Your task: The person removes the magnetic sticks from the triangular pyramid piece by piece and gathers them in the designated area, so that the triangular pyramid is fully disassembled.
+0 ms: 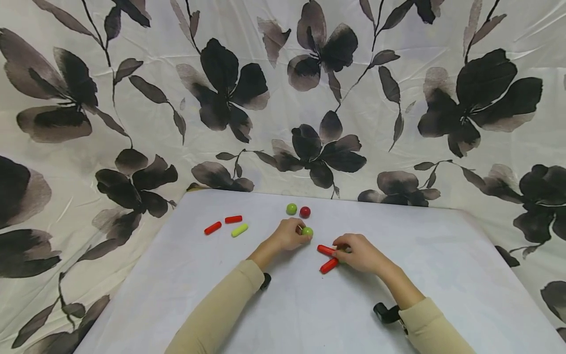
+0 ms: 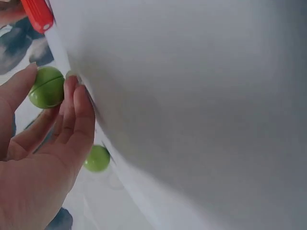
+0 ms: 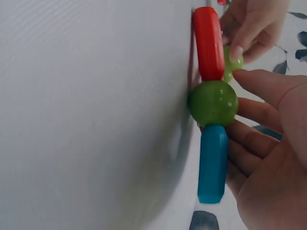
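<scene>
Near the middle of the white table, my left hand (image 1: 292,235) pinches a grooved green ball (image 2: 47,87) between thumb and fingers. To its right, my right hand (image 1: 360,253) has its fingers curved round another shiny green ball (image 3: 213,103), thumb beside the top of it. A red stick (image 3: 209,43) meets this ball at one end, and a blue stick (image 3: 212,164) lies at the opposite side. The blue stick is hidden in the head view. There, two red sticks, the upper (image 1: 325,250) and the lower (image 1: 328,266), angle out from beside the right fingers.
Beyond the left hand rest a green ball (image 1: 291,209) and a dark red ball (image 1: 305,212). Farther left lie two red sticks (image 1: 213,228) and a yellow-green stick (image 1: 240,230). A floral cloth (image 1: 265,172) hangs behind the table (image 1: 185,275).
</scene>
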`<state>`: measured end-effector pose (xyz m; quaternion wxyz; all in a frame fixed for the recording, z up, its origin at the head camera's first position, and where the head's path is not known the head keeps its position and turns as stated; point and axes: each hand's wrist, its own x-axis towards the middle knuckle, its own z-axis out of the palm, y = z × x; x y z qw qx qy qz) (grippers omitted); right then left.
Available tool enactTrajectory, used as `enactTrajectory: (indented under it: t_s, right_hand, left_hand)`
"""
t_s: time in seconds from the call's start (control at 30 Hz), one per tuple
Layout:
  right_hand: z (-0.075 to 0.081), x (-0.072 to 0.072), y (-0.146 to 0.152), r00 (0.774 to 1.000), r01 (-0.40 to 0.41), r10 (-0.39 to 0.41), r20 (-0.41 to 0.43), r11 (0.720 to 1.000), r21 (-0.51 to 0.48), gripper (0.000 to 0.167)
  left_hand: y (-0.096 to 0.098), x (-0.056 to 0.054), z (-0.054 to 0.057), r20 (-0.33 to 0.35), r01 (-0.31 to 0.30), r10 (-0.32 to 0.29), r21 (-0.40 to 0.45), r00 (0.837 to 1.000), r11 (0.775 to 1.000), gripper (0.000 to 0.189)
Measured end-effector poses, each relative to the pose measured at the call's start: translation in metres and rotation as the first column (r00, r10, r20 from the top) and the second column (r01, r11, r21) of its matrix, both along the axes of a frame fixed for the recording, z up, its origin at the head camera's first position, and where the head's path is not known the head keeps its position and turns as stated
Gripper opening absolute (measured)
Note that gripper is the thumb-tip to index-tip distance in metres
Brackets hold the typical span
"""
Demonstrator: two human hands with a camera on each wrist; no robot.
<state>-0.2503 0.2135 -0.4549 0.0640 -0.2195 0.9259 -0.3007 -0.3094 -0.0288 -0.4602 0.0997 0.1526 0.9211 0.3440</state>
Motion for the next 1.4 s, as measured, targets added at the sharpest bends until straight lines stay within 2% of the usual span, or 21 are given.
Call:
enactTrajectory:
  t_s: [0.13,0.3,0.5,0.63,0.8,0.93,1.07,1.17,1.3,1.4]
  right_hand:
    - [0.004,0.004,0.011,0.999,-0.032,0.032,-0.032,0.999,0.004,0.029]
    - [0.006,0.007,0.023,0.994,-0.071,0.074,-0.084,0.997,0.04,0.03]
    - [0.006,0.007,0.025,0.99,-0.058,0.07,-0.12,0.994,0.094,0.031]
    - [0.003,0.006,0.023,0.987,-0.058,0.075,-0.144,0.991,0.121,0.03]
    - [0.0,0.006,0.021,0.986,-0.047,0.067,-0.151,0.99,0.134,0.028]
    - [-0.001,0.007,0.02,0.991,-0.023,0.038,-0.126,0.993,0.12,0.026]
    - [0.0,0.007,0.02,0.993,-0.035,0.047,-0.112,0.994,0.104,0.023]
    - [0.0,0.006,0.019,0.992,-0.046,0.057,-0.112,0.994,0.097,0.021]
    - [-0.001,0.006,0.019,0.993,-0.041,0.051,-0.108,0.995,0.091,0.024]
    - [-0.002,0.005,0.02,0.992,-0.041,0.052,-0.112,0.994,0.097,0.028]
  left_hand:
    - [-0.015,-0.006,0.002,-0.027,-0.037,0.038,0.047,0.999,0.998,0.036]
    - [-0.034,-0.018,0.01,-0.023,-0.125,0.128,0.106,0.992,0.987,0.037]
    - [-0.047,-0.034,0.017,-0.012,-0.227,0.229,0.092,0.973,0.97,0.038]
    - [-0.053,-0.046,0.013,-0.02,-0.276,0.277,0.068,0.961,0.959,0.039]
    - [-0.056,-0.059,0.004,0.002,-0.34,0.34,0.072,0.94,0.938,0.039]
    - [-0.052,-0.066,-0.002,-0.009,-0.362,0.364,0.085,0.931,0.928,0.038]
    - [-0.046,-0.07,-0.005,-0.03,-0.393,0.396,0.065,0.918,0.917,0.036]
    - [-0.044,-0.072,-0.007,-0.018,-0.421,0.422,0.04,0.906,0.906,0.035]
    - [-0.044,-0.073,-0.008,0.002,-0.429,0.429,0.029,0.903,0.903,0.04]
    - [-0.045,-0.072,-0.009,-0.007,-0.413,0.414,0.032,0.91,0.91,0.047]
